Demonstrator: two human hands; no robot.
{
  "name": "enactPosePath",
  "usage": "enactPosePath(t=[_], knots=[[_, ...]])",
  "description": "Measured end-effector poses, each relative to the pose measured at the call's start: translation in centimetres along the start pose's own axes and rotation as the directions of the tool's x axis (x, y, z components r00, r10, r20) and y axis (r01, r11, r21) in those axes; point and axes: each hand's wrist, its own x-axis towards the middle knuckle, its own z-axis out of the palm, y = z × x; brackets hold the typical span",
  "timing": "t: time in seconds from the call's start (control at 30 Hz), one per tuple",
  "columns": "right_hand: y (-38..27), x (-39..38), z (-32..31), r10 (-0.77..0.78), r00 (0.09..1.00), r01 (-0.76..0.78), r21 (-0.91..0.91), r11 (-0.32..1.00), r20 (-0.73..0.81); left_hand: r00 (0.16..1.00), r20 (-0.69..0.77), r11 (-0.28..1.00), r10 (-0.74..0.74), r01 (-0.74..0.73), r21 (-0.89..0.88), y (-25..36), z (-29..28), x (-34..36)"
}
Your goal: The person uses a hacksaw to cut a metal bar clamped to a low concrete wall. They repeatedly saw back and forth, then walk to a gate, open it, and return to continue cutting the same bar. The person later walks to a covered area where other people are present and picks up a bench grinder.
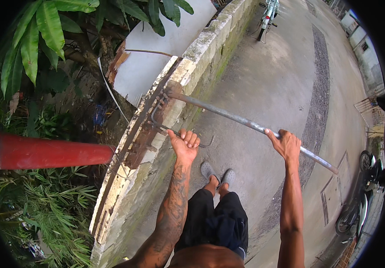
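My left hand grips a dark bent metal rod, its thumb pointing up along it. The rod runs up to a rusty bending fixture on top of the concrete wall. A long grey metal pipe stretches from the fixture's upper end diagonally down to the right, over the pavement. My right hand holds this pipe toward its outer end. My feet in grey clogs stand beside the wall.
A large red cone lies sideways left of the wall, among plants. A pale board leans behind the wall. A bicycle stands up the paved lane; a motorbike is at the right edge.
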Motion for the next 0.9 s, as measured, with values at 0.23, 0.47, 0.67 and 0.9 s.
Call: enactPosePath(t=[0.23, 0.47, 0.67, 0.9], knots=[[-0.7, -1.4, 2.8, 0.084, 0.977, -0.081, 0.021, 0.996, -0.194, 0.995, 0.088, 0.999, -0.034, 0.033, 0.019, 0.4, -0.6, 0.2], [-1.7, -3.7, 4.9, 0.221, 0.913, -0.213, 0.06, 0.975, -0.344, 0.992, 0.115, 0.997, -0.046, 0.039, 0.064, 0.4, -0.8, 0.1], [-3.0, -5.9, 5.5, 0.241, 0.882, -0.236, 0.063, 0.97, -0.404, 0.994, 0.095, 0.996, -0.056, 0.049, 0.068, 0.6, -0.6, 0.6], [-4.1, -7.9, 4.2, 0.291, 0.848, -0.264, 0.124, 0.957, -0.444, 0.996, 0.072, 0.993, -0.06, 0.052, 0.105, 1.0, 0.4, 0.8]])
